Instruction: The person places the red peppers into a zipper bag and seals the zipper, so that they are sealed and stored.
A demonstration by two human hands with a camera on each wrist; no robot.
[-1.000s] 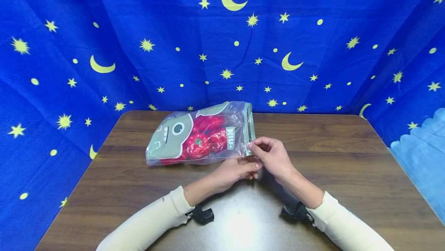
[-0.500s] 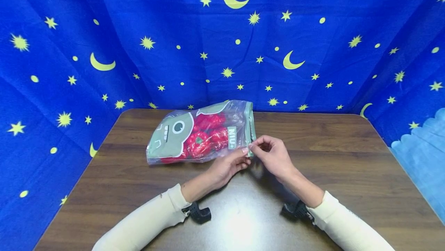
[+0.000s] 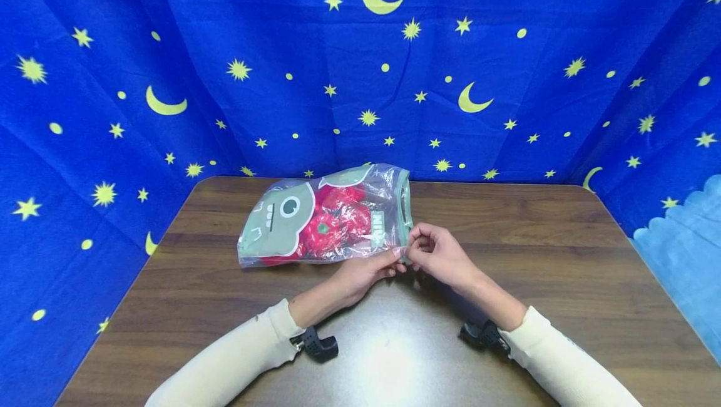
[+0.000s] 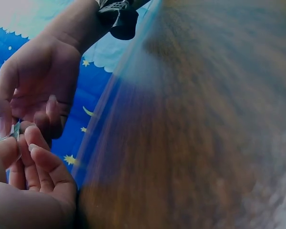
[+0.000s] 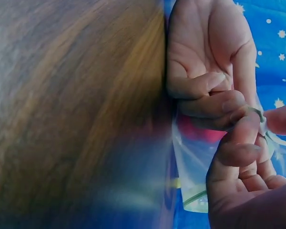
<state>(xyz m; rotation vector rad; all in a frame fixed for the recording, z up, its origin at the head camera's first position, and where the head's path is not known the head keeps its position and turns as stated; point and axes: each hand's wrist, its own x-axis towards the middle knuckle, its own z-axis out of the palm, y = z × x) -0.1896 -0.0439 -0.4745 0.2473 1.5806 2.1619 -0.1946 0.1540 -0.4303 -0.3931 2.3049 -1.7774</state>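
A clear plastic zip bag (image 3: 273, 235) with a green cartoon face lies on the table, its green-edged mouth (image 3: 407, 203) towards the right. Inside are several shiny red things (image 3: 321, 228), one with a green stem-like spot, resembling bell peppers. My left hand (image 3: 357, 277) pinches the near corner of the mouth between thumb and fingers. Right against it, my right hand (image 3: 444, 255) pinches the same edge with thumb and curled forefinger. In the right wrist view the bag's green edge (image 5: 257, 113) shows between the fingertips of both hands.
The brown wooden table (image 3: 535, 269) runs back to a blue curtain (image 3: 270, 31) with yellow moons and stars. Light blue fabric (image 3: 684, 257) hangs at the right. Black camera mounts (image 3: 320, 345) sit on both wrists.
My left hand has moved from below the bag's mouth up to its near corner and pinches it. My right hand has shifted slightly down along the edge; the mouth's strips have bowed apart a little.
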